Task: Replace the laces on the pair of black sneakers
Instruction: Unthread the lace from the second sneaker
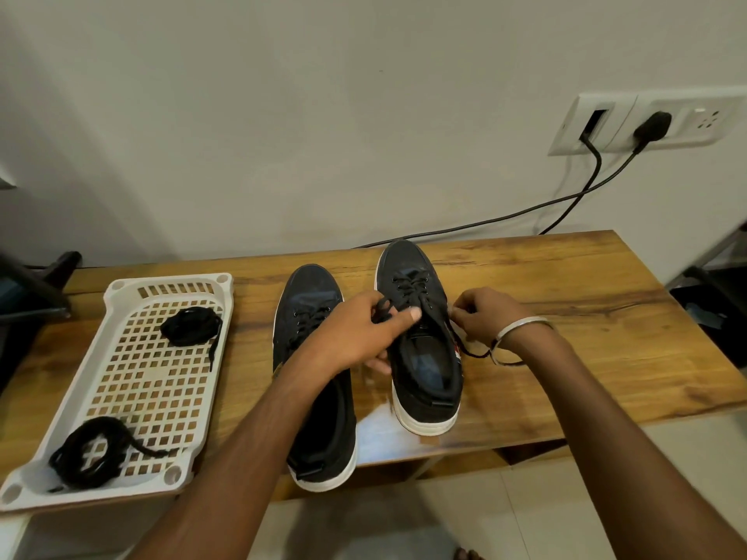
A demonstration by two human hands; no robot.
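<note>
Two black sneakers with white soles stand toes-away on the wooden table. The left sneaker point(311, 301) is partly covered by my left forearm. Over the laced tongue of the right sneaker point(424, 369), my left hand point(359, 333) pinches a loop of its black lace point(408, 291). My right hand point(485, 313) is at that shoe's right side, fingers closed on the other lace end, which trails down toward my wrist point(473, 351). Two coiled black laces lie in the white tray, one at the far end point(190, 326) and one at the near end point(91, 450).
The white perforated tray point(153, 390) sits on the table's left part. Black cables point(525, 212) run from wall sockets point(650, 123) down behind the table. The table's front edge point(606, 428) is close to me, with tiled floor below. Dark objects stand at the far left and right.
</note>
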